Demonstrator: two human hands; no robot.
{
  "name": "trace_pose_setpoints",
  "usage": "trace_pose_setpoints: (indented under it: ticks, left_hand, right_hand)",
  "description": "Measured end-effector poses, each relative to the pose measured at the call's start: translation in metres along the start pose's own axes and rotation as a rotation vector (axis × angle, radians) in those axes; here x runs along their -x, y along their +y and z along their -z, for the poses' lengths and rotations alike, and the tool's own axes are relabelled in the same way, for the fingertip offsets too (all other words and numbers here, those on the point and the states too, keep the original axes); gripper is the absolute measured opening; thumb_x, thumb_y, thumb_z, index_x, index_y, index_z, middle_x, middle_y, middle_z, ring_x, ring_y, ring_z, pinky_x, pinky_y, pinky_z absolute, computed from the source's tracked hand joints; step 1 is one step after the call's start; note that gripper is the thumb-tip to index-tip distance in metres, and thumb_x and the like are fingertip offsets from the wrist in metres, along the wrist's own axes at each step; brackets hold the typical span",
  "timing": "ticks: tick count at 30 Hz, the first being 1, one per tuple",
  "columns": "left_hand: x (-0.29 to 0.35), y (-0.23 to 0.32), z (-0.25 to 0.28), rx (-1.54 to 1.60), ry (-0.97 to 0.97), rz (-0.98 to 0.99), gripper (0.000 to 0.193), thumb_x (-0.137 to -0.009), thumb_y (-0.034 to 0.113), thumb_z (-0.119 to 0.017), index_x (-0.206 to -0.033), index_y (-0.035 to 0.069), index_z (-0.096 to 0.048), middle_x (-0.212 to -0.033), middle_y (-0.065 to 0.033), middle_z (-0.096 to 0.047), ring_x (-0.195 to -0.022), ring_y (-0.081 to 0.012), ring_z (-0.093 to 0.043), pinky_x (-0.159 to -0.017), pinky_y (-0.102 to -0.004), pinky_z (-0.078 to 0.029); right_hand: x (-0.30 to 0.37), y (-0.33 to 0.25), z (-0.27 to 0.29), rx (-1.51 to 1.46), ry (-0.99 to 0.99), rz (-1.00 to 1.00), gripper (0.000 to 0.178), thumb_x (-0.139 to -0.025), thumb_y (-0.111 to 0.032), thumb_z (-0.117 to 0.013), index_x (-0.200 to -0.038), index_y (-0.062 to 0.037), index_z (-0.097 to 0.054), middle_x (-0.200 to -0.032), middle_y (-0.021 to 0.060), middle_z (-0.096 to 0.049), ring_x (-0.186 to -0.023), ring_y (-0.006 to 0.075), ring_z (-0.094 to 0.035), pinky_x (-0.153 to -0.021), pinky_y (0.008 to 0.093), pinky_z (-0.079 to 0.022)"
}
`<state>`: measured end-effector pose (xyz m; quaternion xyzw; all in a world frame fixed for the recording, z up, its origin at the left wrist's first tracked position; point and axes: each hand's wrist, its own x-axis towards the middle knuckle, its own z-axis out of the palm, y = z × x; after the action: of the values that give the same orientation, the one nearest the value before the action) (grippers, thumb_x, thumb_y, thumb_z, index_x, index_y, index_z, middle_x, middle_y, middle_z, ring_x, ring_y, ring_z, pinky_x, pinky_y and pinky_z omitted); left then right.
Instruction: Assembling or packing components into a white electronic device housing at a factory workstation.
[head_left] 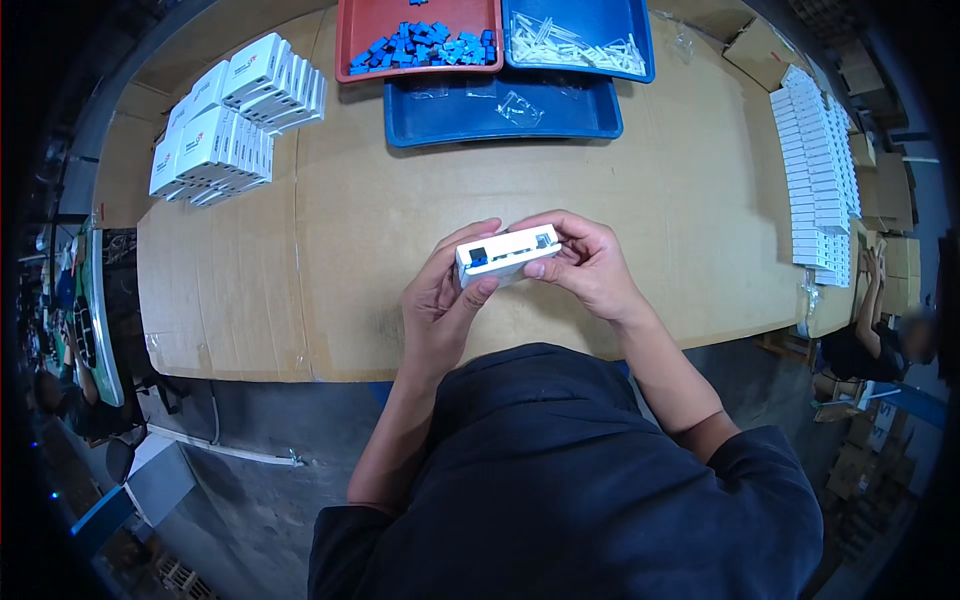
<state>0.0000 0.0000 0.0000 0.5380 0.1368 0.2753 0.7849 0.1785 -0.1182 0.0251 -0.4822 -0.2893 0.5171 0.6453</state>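
Between my two hands, above the near middle of the table, is a small white plastic case (508, 246). One narrow side faces me, with a dark square port and a bit of blue at its left end, a slot along the middle and a grey opening at the right. My left hand (445, 285) is closed round the left end, thumb at the lower corner. My right hand (590, 265) grips the right end, its thumb pressed on the near edge and its fingers behind. The far face of the case is hidden.
A red tray (420, 72) of small blue parts and a blue tray (645, 70) of white sticks stand at the back, behind another blue tray (500, 130) with clear bags. White boxes (215, 145) are stacked at left, more white units (815, 180) at right. Other people sit at both sides.
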Motion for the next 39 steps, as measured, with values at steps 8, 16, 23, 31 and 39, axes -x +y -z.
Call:
trace_pose_setpoints:
  ticks: [8, 16, 23, 31, 39]
  left_hand:
    - [0.002, 0.003, -0.008, -0.01, -0.015, -0.153, 0.038, -0.095, 0.001, -0.071, -0.132, -0.005, -0.061, -0.139, -0.0231, -0.064, -0.133, -0.0277, -0.06, -0.109, -0.0379, -0.051]
    - [0.003, 0.007, -0.008, -0.007, -0.003, -0.127, 0.036, -0.094, 0.002, -0.072, -0.129, -0.004, -0.064, -0.137, -0.0228, -0.065, -0.132, -0.0281, -0.06, -0.109, -0.0388, -0.051]
    - [0.001, 0.004, -0.006, 0.006, 0.004, -0.124, 0.04, -0.095, 0.005, -0.073, -0.132, -0.003, -0.062, -0.134, -0.021, -0.066, -0.13, -0.0264, -0.061, -0.11, -0.0372, -0.05]
    - [0.006, -0.004, 0.003, 0.063, 0.147, 0.127, 0.033, -0.096, -0.002, -0.071, -0.128, -0.001, -0.062, -0.127, -0.0104, -0.065, -0.118, -0.016, -0.063, -0.099, -0.0298, -0.052]
    - [0.007, 0.005, 0.002, -0.357, 0.041, 0.049, 0.032, -0.097, 0.005, -0.074, -0.126, -0.003, -0.062, -0.112, -0.0047, -0.067, -0.105, -0.01, -0.066, -0.088, -0.0239, -0.054]
  right_hand:
    - [0.01, -0.005, -0.001, 0.308, -0.024, 0.173, 0.039, -0.087, -0.007, -0.084, -0.122, 0.001, -0.069, -0.112, 0.0086, -0.075, -0.105, 0.0152, -0.07, -0.094, 0.0308, -0.055]
    - [0.007, -0.009, -0.005, 0.375, -0.024, 0.265, 0.038, -0.085, -0.008, -0.085, -0.119, 0.0008, -0.071, -0.107, 0.0106, -0.078, -0.101, 0.0172, -0.073, -0.092, 0.0316, -0.057]
    - [0.005, -0.004, -0.004, 0.368, -0.026, 0.267, 0.035, -0.087, -0.006, -0.083, -0.12, 0.0009, -0.07, -0.109, 0.0106, -0.077, -0.102, 0.0178, -0.073, -0.092, 0.0315, -0.057]
    - [-0.001, -0.006, -0.009, 0.216, 0.089, 0.141, 0.032, -0.089, -0.006, -0.082, -0.118, 0.0002, -0.07, -0.114, 0.0072, -0.071, -0.105, 0.0139, -0.067, -0.093, 0.03, -0.055]
    - [-0.004, 0.008, -0.003, 0.401, -0.036, 0.248, 0.031, -0.087, -0.006, -0.082, -0.114, -0.0005, -0.069, -0.103, 0.0058, -0.069, -0.094, 0.0145, -0.065, -0.084, 0.0288, -0.052]
